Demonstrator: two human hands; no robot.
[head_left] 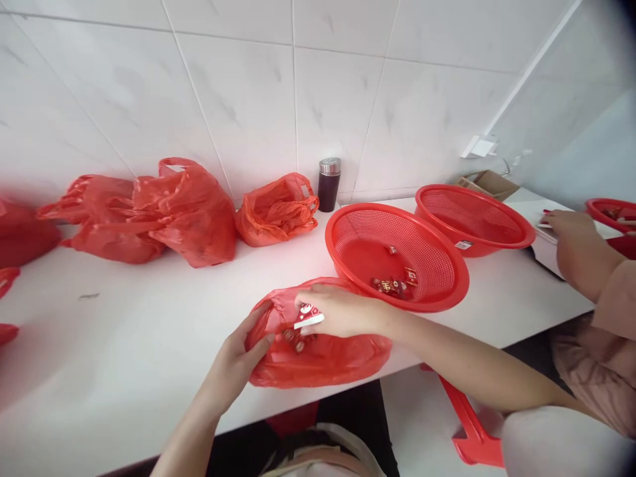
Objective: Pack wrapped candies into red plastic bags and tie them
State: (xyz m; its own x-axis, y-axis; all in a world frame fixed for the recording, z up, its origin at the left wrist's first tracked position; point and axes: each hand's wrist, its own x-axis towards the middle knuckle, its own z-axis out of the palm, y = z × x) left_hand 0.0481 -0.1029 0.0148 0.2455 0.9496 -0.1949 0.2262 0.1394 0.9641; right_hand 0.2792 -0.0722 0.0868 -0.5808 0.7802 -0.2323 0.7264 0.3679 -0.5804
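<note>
A red plastic bag (342, 361) lies spread at the table's front edge, its mouth facing up. My left hand (243, 354) grips the bag's left rim between thumb and fingers. Over the opening, my right hand (338, 311) pinches a small red-and-white packet (309, 315). Several small brownish wrapped pieces (298, 339) show inside the bag beneath it. Just behind my right forearm stands a red perforated basket (397, 222), with several red-and-gold wrapped packets (392, 286) at its bottom.
Filled red bags (199, 218) and an open red bag (275, 215) stand along the wall. A dark tumbler (328, 185) is beside them. A second red basket (472, 218) and a cardboard box (489, 184) are at the right, near a co-worker's hand (571, 225). Below is a red stool (472, 430).
</note>
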